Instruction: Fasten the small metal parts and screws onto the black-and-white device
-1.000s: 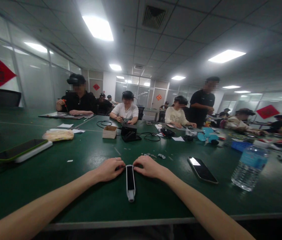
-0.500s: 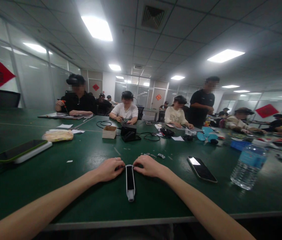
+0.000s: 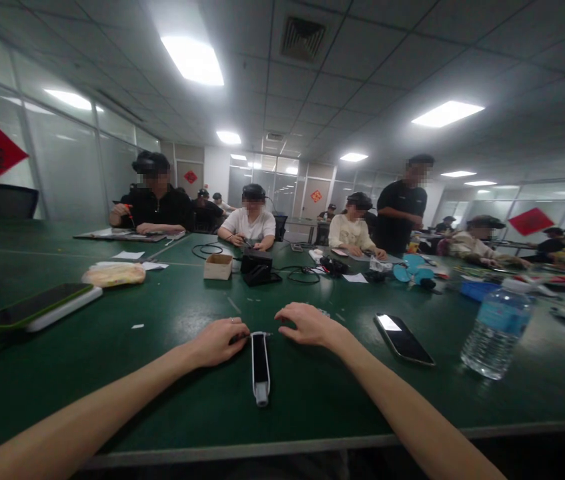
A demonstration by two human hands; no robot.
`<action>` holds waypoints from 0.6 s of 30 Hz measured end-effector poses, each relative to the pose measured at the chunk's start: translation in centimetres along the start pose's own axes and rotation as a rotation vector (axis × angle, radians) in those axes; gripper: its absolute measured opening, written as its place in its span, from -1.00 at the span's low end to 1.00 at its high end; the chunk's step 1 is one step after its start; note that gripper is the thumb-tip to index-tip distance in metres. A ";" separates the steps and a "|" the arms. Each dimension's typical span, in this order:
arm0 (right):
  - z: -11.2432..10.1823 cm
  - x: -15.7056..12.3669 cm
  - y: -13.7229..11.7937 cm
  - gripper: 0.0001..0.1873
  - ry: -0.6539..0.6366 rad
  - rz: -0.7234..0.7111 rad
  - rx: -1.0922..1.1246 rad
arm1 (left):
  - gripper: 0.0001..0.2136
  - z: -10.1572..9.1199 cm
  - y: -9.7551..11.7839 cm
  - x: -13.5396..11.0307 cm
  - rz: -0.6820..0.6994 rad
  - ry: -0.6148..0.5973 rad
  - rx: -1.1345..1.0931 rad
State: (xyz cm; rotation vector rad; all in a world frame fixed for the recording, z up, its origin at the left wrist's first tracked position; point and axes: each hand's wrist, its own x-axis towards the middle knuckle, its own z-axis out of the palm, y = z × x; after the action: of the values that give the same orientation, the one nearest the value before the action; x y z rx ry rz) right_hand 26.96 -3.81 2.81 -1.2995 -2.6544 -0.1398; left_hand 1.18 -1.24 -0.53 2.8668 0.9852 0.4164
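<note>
As the left hand (image 3: 219, 341) is kept at the left side of the far end of the white device (image 3: 261, 365), the right hand (image 3: 307, 324) is drawn away from the opposite side — a gap is opened, and a thin pin (image 3: 269, 334) is now exposed there. The right grip is spread, with nothing seen in it; whether anything is pinched by the left grip cannot be told. The device is laid on the tabletop (image 3: 202, 417), so support is apparently given from the left only.
</note>
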 end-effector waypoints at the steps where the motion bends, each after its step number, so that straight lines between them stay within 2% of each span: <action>1: -0.3 -0.2 0.5 -0.70 -0.015 0.037 -0.037 | -0.78 0.0 0.0 0.0 0.000 -0.001 0.001; 5: -0.8 -0.6 1.7 -0.80 -0.155 0.181 -0.080 | -0.79 0.0 0.0 0.0 -0.005 0.004 -0.010; 7: -0.6 -0.7 1.7 -0.82 -0.195 0.208 -0.066 | -0.80 0.1 -0.1 0.0 -0.004 0.008 -0.023; 18: 0.9 0.2 1.5 -0.82 -0.151 0.144 -0.156 | -0.79 -0.1 0.0 -0.1 -0.025 -0.010 -0.031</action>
State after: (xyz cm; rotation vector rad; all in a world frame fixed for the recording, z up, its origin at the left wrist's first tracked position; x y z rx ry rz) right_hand 27.90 -2.63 2.00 -1.6053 -2.7071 -0.2423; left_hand 1.07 -1.30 -0.42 2.8230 1.0026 0.4115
